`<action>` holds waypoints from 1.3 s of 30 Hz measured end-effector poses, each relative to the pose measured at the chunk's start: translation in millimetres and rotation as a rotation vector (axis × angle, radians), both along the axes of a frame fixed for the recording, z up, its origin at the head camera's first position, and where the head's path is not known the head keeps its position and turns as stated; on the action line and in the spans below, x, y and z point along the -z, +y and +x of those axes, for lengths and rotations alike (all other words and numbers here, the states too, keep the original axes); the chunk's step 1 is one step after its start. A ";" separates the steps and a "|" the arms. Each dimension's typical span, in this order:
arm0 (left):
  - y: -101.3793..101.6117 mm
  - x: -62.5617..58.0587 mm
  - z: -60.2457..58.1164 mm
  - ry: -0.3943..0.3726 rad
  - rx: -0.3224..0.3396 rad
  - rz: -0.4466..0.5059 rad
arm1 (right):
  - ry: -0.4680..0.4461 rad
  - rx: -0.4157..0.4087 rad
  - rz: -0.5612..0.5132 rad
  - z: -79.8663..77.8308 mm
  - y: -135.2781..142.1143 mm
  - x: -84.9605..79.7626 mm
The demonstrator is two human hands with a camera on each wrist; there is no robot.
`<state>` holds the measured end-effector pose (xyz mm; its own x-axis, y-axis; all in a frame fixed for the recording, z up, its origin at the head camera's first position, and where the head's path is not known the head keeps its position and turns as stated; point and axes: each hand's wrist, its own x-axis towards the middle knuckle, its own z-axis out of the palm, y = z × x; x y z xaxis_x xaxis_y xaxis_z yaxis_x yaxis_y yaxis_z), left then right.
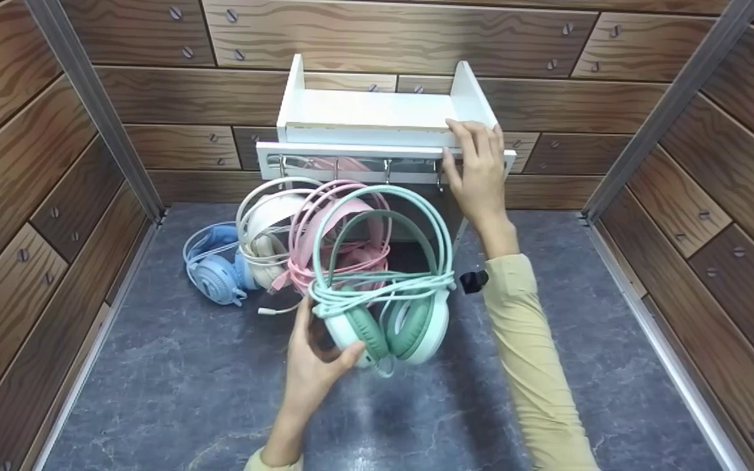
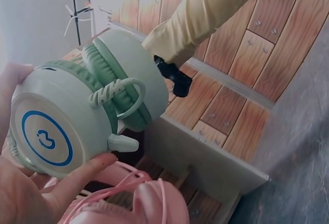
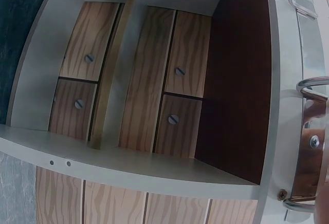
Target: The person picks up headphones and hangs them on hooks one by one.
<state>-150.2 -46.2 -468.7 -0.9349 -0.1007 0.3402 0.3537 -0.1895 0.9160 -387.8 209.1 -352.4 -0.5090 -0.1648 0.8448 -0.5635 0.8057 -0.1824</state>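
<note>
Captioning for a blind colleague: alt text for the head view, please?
A left hand holds green headphones before a white rack, on which the right hand rests. A pink pair, a white pair and a blue pair are farther back, toward the left.

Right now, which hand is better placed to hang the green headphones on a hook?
Probably the left hand: it holds the green headphones by an ear cup, in front of the white rack with its hooks. The right hand is busy, its fingers over the rack's right end.
</note>
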 end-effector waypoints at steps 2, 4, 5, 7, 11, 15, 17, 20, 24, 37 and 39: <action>4.7 0.0 -4.2 -0.006 -0.009 0.007 | -0.003 0.001 0.006 0.9 0.7 -0.4; 8.9 0.0 -8.4 -0.015 -0.019 0.008 | -0.010 0.000 0.015 1.7 1.3 -0.7; 10.3 0.0 -10.4 -0.019 -0.026 0.007 | -0.013 -0.002 0.018 1.7 0.8 -1.2; 12.5 0.1 -14.1 -0.028 -0.047 -0.003 | -0.021 -0.005 0.023 1.7 0.4 -1.6; 16.4 1.5 -20.4 -0.039 -0.083 -0.031 | -0.029 0.001 0.041 2.4 0.2 -2.9; 20.6 4.3 -26.2 -0.036 -0.108 -0.051 | -0.029 0.009 0.059 2.9 0.4 -3.9; 22.8 5.7 -28.4 -0.029 -0.121 -0.061 | -0.031 0.010 0.063 2.9 0.5 -3.6; 26.6 6.6 -30.6 -0.021 -0.147 -0.085 | -0.037 0.008 0.062 3.1 0.4 -3.3; 32.2 10.2 -34.9 0.002 -0.206 -0.170 | -0.035 0.012 0.061 2.7 0.6 -3.2; 57.3 21.9 -42.8 0.070 -0.399 -0.410 | -0.033 0.013 0.051 2.0 2.0 -2.2; 60.2 23.4 -43.0 0.076 -0.423 -0.439 | -0.031 0.014 0.053 2.1 2.0 -2.3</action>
<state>-193.2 14.0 -492.1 -0.8161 -0.2929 0.4982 0.3833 0.3709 0.8459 -385.7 211.1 -350.0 -0.5370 -0.2017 0.8191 -0.5472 0.8223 -0.1562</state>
